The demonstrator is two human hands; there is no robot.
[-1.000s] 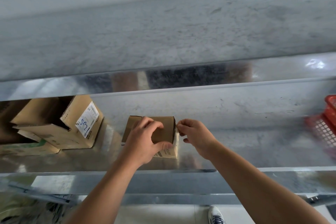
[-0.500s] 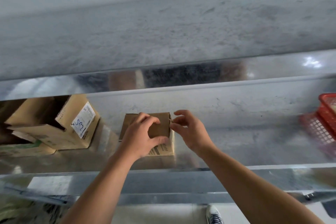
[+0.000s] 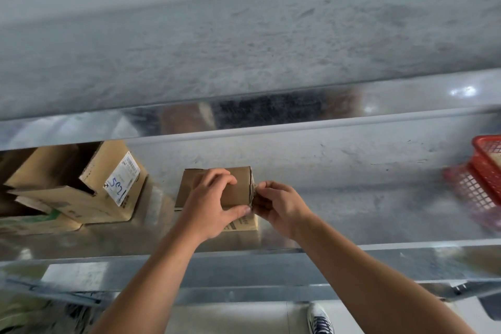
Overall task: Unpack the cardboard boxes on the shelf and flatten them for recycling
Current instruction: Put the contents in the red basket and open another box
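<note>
A small brown cardboard box point(image 3: 238, 192) stands on the metal shelf point(image 3: 352, 225) near its front edge. My left hand point(image 3: 211, 209) grips the box from the top and front, fingers over the top, thumb on the front face. My right hand point(image 3: 279, 206) pinches a strip of clear tape at the box's right edge. A larger opened cardboard box point(image 3: 108, 187) with a white label lies tilted at the left.
A red plastic basket point(image 3: 482, 184) stands at the shelf's right end. A flat greenish carton point(image 3: 35, 222) lies under the large box at the left. The upper shelf point(image 3: 244, 62) overhangs close above. A shoe point(image 3: 320, 320) shows on the floor below.
My right hand has closed from loose fingers by the box's right side to a pinch on the tape at its edge. The left hand has kept its hold on the box.
</note>
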